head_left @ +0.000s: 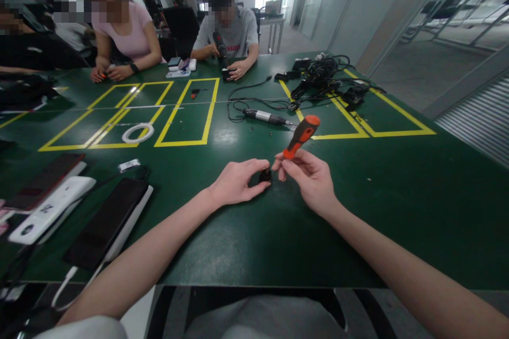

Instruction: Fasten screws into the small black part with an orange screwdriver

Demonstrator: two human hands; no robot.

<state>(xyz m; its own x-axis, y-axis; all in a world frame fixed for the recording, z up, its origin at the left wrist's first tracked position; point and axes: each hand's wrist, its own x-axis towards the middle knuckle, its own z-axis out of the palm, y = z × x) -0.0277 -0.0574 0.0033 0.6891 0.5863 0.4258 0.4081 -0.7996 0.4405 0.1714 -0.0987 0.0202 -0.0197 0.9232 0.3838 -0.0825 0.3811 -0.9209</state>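
Note:
On the green table, my left hand [238, 183] grips a small dark part [265, 175] between thumb and fingers; its exact kind is too small to make out. Just to its right, my right hand [310, 177] holds a screwdriver [301, 136] with an orange and black handle. The handle tilts up and to the right. Fingers hide the screwdriver's shaft, and whether its tip touches the dark part cannot be seen. Beyond my hands lies a black and silver electric screwdriver [264, 116] with a cable.
Tangled black cables [322, 79] lie at the back right. A white tape roll [138, 133], a black phone [107, 222] and a white power strip [51, 209] are on the left. Across the table [222, 243], two people sit working, one with a power drill [219, 45].

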